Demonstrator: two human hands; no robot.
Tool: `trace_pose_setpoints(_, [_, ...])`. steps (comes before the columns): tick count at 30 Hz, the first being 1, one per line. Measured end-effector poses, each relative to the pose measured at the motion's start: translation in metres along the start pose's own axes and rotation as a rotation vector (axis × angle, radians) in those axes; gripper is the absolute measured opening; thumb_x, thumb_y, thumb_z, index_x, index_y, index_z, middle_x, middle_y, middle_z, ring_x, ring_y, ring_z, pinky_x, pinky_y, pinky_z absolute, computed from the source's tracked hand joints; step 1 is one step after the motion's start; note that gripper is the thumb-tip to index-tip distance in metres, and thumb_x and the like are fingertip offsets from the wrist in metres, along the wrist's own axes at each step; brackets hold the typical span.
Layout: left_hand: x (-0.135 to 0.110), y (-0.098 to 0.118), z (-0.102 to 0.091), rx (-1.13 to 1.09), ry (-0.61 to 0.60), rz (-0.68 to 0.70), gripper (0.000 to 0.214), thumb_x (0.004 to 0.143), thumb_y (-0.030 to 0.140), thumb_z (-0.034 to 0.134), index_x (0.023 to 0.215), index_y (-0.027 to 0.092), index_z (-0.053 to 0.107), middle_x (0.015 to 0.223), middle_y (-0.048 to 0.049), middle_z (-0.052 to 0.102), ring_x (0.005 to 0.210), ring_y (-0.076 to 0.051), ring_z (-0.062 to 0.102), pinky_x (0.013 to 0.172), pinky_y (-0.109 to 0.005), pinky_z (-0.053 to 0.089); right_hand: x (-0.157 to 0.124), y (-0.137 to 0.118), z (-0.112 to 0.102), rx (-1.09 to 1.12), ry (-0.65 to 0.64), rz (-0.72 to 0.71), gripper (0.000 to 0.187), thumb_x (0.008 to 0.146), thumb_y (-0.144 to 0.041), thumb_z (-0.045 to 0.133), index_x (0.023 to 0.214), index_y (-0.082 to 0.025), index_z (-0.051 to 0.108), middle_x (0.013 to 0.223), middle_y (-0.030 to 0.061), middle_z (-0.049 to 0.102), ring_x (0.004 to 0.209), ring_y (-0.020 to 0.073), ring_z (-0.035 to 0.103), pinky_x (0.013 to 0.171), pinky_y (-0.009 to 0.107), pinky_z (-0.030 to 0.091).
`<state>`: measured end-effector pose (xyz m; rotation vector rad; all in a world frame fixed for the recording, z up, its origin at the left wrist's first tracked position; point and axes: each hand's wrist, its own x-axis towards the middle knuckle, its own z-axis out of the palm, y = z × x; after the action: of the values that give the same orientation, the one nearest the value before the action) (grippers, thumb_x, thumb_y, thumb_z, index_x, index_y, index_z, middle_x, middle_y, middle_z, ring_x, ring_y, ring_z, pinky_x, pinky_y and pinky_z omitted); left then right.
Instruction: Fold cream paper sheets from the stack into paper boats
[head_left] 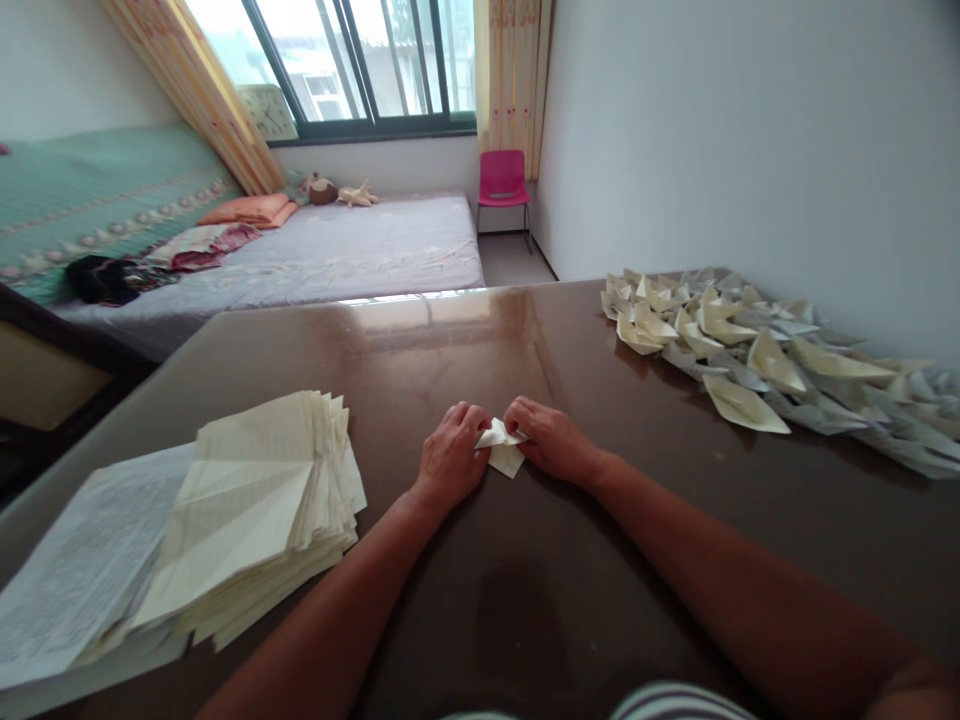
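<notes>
My fingers cover both ends of the folded piece of paper, so I can see just its pale middle and the pointed flap that hangs toward me; how the creases run under my fingertips I cannot make out. The printed sheets on my left are cut off by the edge of my view, and their print is too small to read. On the far right the heap of paper boats also runs out of sight, its boats overlapping so that many are partly hidden. A bit of striped cloth shows at the bottom, mostly cut off.

The stack of cream paper, creased on top, lies partly over the printed sheets, just beside my left forearm. The boats sit well apart from my hands, along the wall. Beyond the brown tabletop are a bed and a pink chair below the window.

My forearms reach forward and converge over the middle of the tabletop. My left hand pinches the left end of the folded piece, fingers curled in narrowly; my right hand pinches the right end likewise, with the paper stretched between them.
</notes>
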<state>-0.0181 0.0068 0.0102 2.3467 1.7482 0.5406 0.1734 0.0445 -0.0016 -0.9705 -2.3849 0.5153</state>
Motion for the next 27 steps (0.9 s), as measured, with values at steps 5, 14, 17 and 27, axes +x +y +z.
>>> trace_pose_setpoints(5, [-0.001, -0.016, -0.006, -0.045, -0.107, 0.155, 0.015, 0.081, 0.017, 0.05, 0.09, 0.025, 0.058, 0.098, 0.0002, 0.059, 0.096, -0.017, 0.054, 0.079, -0.026, 0.044, 0.0, 0.006, -0.011, 0.046, -0.107, -0.035, 0.015, 0.078, -0.011, 0.053, 0.087, -0.021, 0.06, 0.092, 0.0014, 0.057, 0.081, 0.0135, 0.054, 0.075, 0.023, 0.042])
trace_pose_setpoints(14, [-0.001, -0.016, -0.03, 0.134, -0.227, 0.285, 0.019, 0.09, 0.025, 0.047, 0.098, 0.029, 0.064, 0.108, 0.0002, 0.063, 0.099, -0.017, 0.053, 0.067, -0.024, 0.044, 0.001, 0.023, -0.029, 0.216, -0.247, -0.133, 0.025, 0.079, -0.013, 0.059, 0.098, -0.021, 0.073, 0.106, 0.0041, 0.063, 0.094, 0.0138, 0.06, 0.089, 0.027, 0.046])
trace_pose_setpoints(17, [-0.002, -0.01, -0.033, 0.213, -0.249, 0.329, 0.022, 0.093, 0.025, 0.044, 0.096, 0.027, 0.065, 0.107, -0.0015, 0.063, 0.099, -0.018, 0.053, 0.067, -0.025, 0.044, 0.001, 0.022, -0.033, 0.183, -0.288, -0.151, 0.029, 0.08, -0.015, 0.06, 0.104, -0.024, 0.073, 0.107, 0.0039, 0.063, 0.1, 0.015, 0.059, 0.094, 0.029, 0.044])
trace_pose_setpoints(27, [-0.006, 0.003, -0.034, 0.311, -0.3, 0.305, 0.018, 0.09, 0.018, 0.049, 0.097, 0.022, 0.066, 0.099, -0.0078, 0.063, 0.094, -0.022, 0.056, 0.069, -0.03, 0.045, 0.0, 0.016, -0.021, 0.071, -0.201, -0.1, 0.02, 0.09, -0.032, 0.056, 0.099, -0.024, 0.072, 0.102, 0.0046, 0.064, 0.095, 0.0162, 0.058, 0.087, 0.03, 0.047])
